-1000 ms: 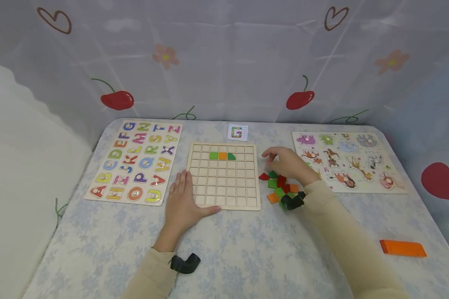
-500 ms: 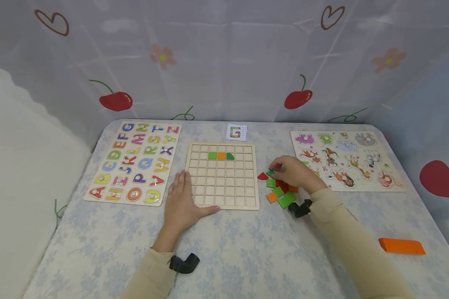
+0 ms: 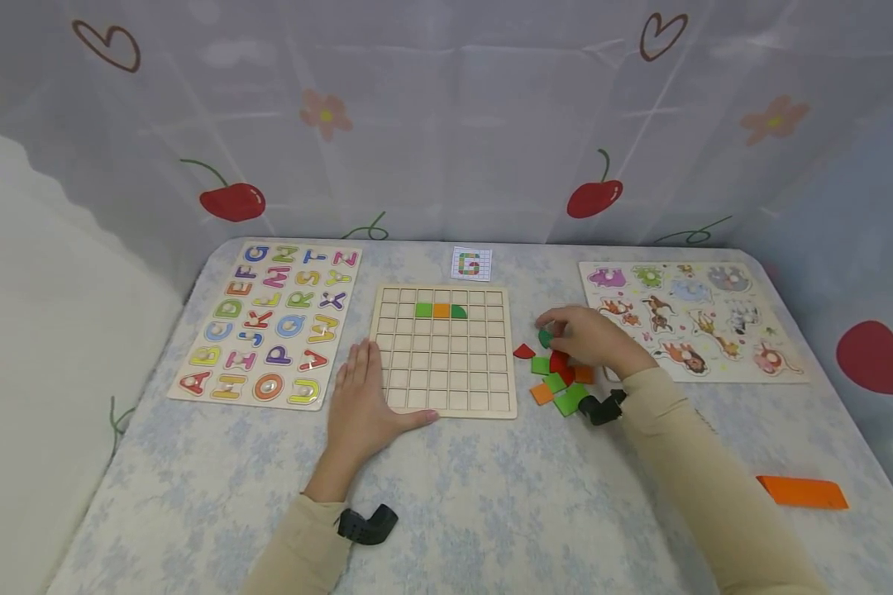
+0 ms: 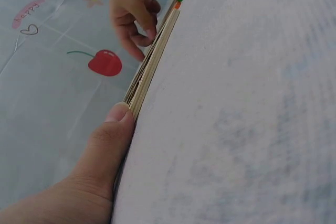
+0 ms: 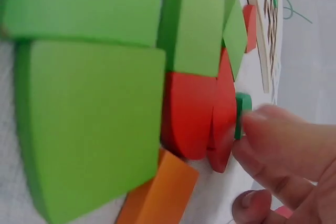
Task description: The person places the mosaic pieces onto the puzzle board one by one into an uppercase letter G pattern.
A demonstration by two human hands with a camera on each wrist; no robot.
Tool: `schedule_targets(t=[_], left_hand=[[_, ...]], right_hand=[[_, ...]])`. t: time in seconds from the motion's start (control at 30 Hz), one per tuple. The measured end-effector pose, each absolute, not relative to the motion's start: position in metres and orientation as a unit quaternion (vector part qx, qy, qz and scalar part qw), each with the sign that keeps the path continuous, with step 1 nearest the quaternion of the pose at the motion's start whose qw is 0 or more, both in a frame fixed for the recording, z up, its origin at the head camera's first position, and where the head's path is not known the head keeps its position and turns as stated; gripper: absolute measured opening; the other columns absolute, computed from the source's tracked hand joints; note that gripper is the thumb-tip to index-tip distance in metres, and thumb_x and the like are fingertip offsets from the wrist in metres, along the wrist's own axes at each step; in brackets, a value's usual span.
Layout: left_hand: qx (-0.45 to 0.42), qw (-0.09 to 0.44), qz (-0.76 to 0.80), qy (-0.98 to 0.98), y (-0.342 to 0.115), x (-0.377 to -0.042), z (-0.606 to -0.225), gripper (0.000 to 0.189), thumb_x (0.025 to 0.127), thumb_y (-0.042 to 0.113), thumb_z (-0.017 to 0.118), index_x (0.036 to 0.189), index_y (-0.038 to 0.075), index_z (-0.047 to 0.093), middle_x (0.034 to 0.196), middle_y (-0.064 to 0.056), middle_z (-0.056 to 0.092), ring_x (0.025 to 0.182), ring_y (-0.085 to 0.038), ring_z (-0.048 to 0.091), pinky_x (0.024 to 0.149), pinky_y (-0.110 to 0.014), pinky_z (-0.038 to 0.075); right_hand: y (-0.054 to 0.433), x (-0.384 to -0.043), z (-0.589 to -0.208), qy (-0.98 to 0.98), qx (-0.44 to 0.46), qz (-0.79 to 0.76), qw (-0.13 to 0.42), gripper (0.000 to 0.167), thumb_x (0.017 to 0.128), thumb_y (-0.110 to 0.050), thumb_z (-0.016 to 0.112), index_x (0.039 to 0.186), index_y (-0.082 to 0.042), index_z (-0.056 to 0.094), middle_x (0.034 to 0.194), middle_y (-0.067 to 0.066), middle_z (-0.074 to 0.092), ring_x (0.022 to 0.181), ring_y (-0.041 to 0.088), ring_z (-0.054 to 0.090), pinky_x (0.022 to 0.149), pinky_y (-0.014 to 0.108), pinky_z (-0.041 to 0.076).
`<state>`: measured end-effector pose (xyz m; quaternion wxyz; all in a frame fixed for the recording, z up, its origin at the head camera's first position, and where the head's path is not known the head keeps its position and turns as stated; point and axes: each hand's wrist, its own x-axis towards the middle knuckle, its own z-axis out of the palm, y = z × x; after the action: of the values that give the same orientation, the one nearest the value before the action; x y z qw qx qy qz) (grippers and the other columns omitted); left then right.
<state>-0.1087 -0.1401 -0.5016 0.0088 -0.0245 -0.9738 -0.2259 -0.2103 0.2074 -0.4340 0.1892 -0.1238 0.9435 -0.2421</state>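
Observation:
My left hand (image 3: 360,406) lies along the left edge of the wooden grid board (image 3: 446,364), fingers straight, thumb stretched along the near edge. In the left wrist view the thumb (image 4: 105,145) touches the board's side. On the board sit a light green square (image 3: 423,310), an orange square (image 3: 441,311) and a dark green quarter-round tile (image 3: 458,311) in a row. My right hand (image 3: 591,339) pinches another dark green quarter-round tile (image 5: 242,115) between thumb and fingertips. Below it lies a pile of red tiles (image 3: 561,365), light green tiles (image 3: 568,402) and orange tiles (image 3: 542,393).
A letter puzzle board (image 3: 262,322) lies to the left and an animal puzzle board (image 3: 690,322) to the right. Behind the grid stands a small card with a coloured G (image 3: 471,264). An orange block (image 3: 804,492) lies at the near right. A curtain (image 3: 432,124) hangs behind.
My right hand has come down to the tile pile and taken the dark green quarter-round tile, shifting it slightly right and away from me. The left hand keeps its place.

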Motion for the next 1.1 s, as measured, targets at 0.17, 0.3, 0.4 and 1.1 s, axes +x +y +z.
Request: schedule_targets(t=[0.17, 0.3, 0.4, 1.1], left_hand=[[-0.026, 0.012, -0.228, -0.973, -0.140, -0.109, -0.502, 0.149, 0.054, 0.094, 0.062, 0.158, 0.000, 0.011, 0.167, -0.017, 0.011, 0.156, -0.032, 0.007, 0.126, -0.050, 0.012], [-0.027, 0.014, -0.230, -0.973, -0.140, -0.109, -0.502, 0.149, 0.054, 0.094, 0.063, 0.158, 0.000, 0.012, 0.167, -0.017, 0.012, 0.156, -0.032, 0.007, 0.126, -0.050, 0.012], [-0.026, 0.011, -0.227, -0.974, -0.140, -0.109, -0.502, 0.149, 0.054, 0.094, 0.062, 0.158, 0.001, 0.012, 0.167, -0.016, 0.011, 0.156, -0.031, 0.007, 0.126, -0.049, 0.011], [-0.026, 0.010, -0.225, -0.974, -0.140, -0.109, -0.501, 0.150, 0.053, 0.097, 0.058, 0.158, 0.001, 0.011, 0.167, -0.016, 0.011, 0.156, -0.031, 0.007, 0.126, -0.049, 0.012]], right_hand=[[0.208, -0.212, -0.432, 0.943, -0.132, -0.233, 0.197, 0.030, 0.095, -0.013, 0.065, 0.124, -0.008, 0.064, 0.110, 0.013, 0.062, 0.098, 0.028, 0.056, 0.088, 0.045, 0.054], [0.210, -0.214, -0.433, 0.943, -0.113, -0.244, 0.195, 0.024, 0.093, -0.019, 0.070, 0.113, -0.007, 0.062, 0.103, 0.011, 0.062, 0.091, 0.026, 0.056, 0.080, 0.039, 0.051], [0.212, -0.217, -0.436, 0.941, -0.098, -0.260, 0.196, 0.023, 0.091, -0.021, 0.072, 0.107, -0.009, 0.061, 0.099, 0.010, 0.061, 0.088, 0.025, 0.055, 0.076, 0.035, 0.048], [0.163, -0.242, -0.442, 0.905, -0.100, -0.388, 0.143, 0.018, 0.095, -0.022, 0.068, 0.108, -0.011, 0.062, 0.102, 0.009, 0.062, 0.092, 0.025, 0.055, 0.073, 0.032, 0.046]])
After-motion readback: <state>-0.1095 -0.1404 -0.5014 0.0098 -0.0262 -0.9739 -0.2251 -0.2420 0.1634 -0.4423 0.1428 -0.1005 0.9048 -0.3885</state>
